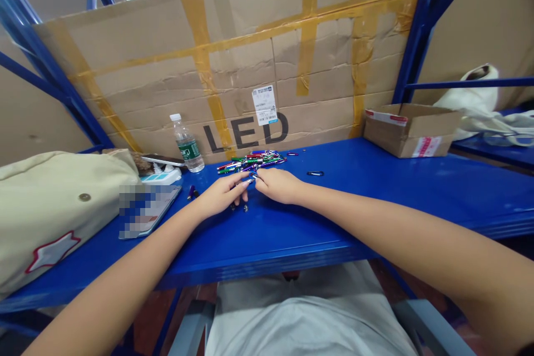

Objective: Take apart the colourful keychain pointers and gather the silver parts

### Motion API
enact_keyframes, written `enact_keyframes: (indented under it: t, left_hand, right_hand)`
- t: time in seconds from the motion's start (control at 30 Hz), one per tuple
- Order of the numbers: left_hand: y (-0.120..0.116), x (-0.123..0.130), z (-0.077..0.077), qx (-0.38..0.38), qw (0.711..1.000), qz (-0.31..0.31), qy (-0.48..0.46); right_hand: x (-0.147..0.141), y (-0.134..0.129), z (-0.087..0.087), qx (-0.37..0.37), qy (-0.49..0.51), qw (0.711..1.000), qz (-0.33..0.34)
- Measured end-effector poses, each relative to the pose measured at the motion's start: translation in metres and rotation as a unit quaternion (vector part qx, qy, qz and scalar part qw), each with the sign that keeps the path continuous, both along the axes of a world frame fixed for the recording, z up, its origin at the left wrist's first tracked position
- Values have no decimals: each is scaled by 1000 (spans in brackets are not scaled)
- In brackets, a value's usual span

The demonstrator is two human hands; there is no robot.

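My left hand (225,194) and my right hand (277,184) meet over the blue table, fingertips almost touching. Between them shows a small silver metal piece (251,180), pinched by the left thumb and fingers; its kind is too small to tell. The right fingers are curled closed at its other end, and what lies inside them is hidden. Under the left hand lies another small metal part (246,208). Just behind both hands is a pile of slim, shiny pen-like sticks (254,161) in red, green, purple and blue. A dark carabiner (315,173) lies right of my right hand.
A water bottle (188,144) stands behind left, near a white power strip (162,176) and a flat tablet-like item (156,214). Far left sits a cream bag (62,200). An open cardboard box (411,130) is at right. Taped cardboard (334,67) walls the back.
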State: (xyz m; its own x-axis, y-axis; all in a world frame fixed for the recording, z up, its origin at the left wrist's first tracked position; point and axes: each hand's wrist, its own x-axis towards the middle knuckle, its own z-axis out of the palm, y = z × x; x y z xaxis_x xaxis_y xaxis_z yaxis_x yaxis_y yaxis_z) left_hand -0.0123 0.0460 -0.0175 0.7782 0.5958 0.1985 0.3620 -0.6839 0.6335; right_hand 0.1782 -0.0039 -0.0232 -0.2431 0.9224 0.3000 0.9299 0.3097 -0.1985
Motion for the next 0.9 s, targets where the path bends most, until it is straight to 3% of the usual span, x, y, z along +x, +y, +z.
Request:
enact_keyframes:
  t: [0.23,0.9]
  left_hand:
    - [3,0,-4,44,999,-5,11]
    - [-9,7,1,189,978,63,58]
  right_hand:
    - [-2,0,0,-8,16,1000,-7]
    - [-5,1,-1,-11,55,998,4]
